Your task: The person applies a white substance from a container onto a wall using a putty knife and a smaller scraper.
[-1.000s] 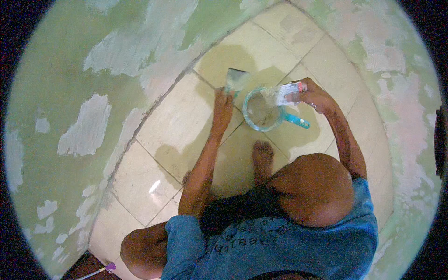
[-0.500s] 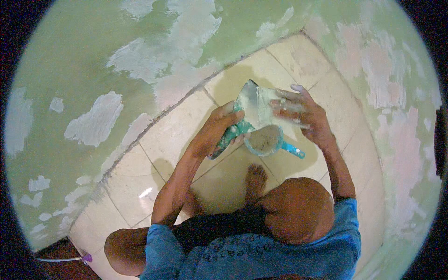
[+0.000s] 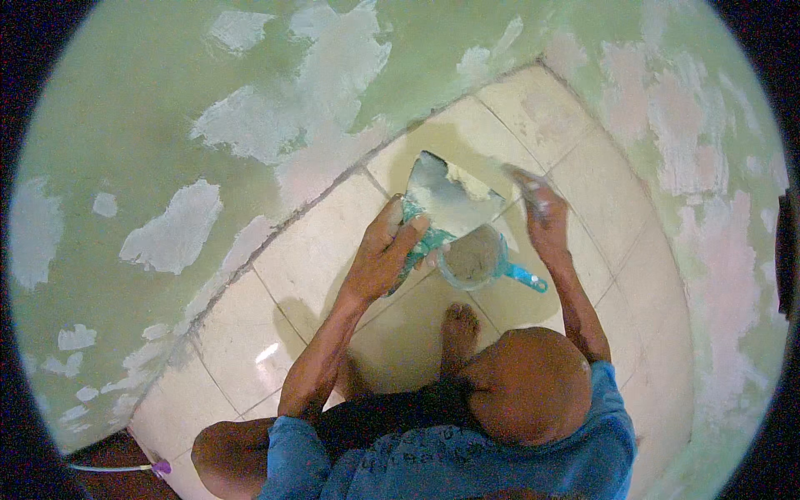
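My left hand (image 3: 386, 254) is closed round the green, putty-smeared handle of a wide putty knife (image 3: 442, 197). Pale putty (image 3: 471, 182) lies along the far right edge of its metal blade. My right hand (image 3: 543, 215) is just right of the blade, apart from it. Its fingers are closed and blurred on what looks like a thin flat scraper (image 3: 514, 173), seen nearly edge-on. Below the blade is a round blue dipper (image 3: 473, 257), its handle pointing right, with greyish matter inside.
Green walls (image 3: 158, 108) with white and pinkish putty patches meet at a corner ahead. Pale tiles (image 3: 325, 221) cover the floor. My bare foot (image 3: 460, 329) and bent knee (image 3: 533, 383) are near the dipper. At lower left lies a thin pale tube with a purple end (image 3: 161, 467).
My right hand has drawn away to the right from the putty knife's blade. The blade has turned, so more of its metal face shows, and putty sits on its edge.
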Motion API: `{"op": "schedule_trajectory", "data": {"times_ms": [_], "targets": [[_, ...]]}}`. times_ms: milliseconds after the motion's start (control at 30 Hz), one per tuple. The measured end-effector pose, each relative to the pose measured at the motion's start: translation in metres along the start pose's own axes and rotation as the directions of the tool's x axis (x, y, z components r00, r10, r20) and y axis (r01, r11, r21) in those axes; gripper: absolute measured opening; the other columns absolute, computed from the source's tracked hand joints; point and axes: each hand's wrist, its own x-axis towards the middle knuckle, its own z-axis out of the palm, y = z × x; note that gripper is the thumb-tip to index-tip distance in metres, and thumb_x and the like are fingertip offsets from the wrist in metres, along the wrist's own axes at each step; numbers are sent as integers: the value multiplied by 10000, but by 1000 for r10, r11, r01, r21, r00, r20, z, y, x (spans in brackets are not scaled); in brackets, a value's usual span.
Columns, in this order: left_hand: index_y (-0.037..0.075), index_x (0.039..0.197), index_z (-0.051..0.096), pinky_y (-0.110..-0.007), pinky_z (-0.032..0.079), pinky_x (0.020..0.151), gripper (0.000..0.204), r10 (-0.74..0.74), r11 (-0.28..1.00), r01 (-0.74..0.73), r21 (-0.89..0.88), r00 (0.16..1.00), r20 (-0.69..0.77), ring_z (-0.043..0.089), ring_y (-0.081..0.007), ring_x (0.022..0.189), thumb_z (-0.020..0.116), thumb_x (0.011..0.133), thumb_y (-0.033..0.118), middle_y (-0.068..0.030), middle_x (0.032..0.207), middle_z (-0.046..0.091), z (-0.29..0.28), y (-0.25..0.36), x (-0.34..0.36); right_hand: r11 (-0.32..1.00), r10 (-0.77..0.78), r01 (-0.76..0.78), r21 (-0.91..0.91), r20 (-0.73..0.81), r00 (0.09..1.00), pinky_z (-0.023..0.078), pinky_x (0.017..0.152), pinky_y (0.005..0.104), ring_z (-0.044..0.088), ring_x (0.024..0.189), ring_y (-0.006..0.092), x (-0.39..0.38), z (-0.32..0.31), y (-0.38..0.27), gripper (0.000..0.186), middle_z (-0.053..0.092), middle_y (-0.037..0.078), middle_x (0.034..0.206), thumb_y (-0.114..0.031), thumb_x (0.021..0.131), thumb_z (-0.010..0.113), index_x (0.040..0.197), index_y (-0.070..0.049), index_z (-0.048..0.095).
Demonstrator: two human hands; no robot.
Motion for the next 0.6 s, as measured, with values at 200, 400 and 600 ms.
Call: {"op": "schedule_trajectory", "data": {"times_ms": [200, 400, 600], "targets": [[50, 1021, 486, -253, 473, 493, 250, -42, 999, 44, 14, 992, -119, 579, -127, 571, 480, 954, 290, -71, 765, 607, -2, -9, 2, 805, -542, 522, -283, 8, 840, 435, 855, 397, 555, 1075, 250, 10, -42, -62, 380, 598, 36, 1191, -141, 778, 608, 1156, -179, 613], [7, 1123, 486, -254, 468, 517, 276, -85, 996, 84, -13, 982, -170, 541, -95, 611, 454, 966, 231, -61, 815, 590, -10, -14, -2, 731, -420, 531, -428, 330, 845, 332, 951, 459, 471, 1176, 192, -3, -15, -69, 487, 529, -67, 1288, -140, 728, 627, 1205, -228, 589], [4, 1104, 500, -258, 459, 524, 301, 79, 959, 4, 282, 956, -282, 542, -101, 626, 466, 968, 271, -61, 799, 582, -55, 30, -19, 999, 8, 2, -46, 215, 977, 474, 743, 431, 605, 891, 250, 1, -12, -22, 200, 646, 62, 978, -178, 870, 529, 1015, -166, 665]]}}
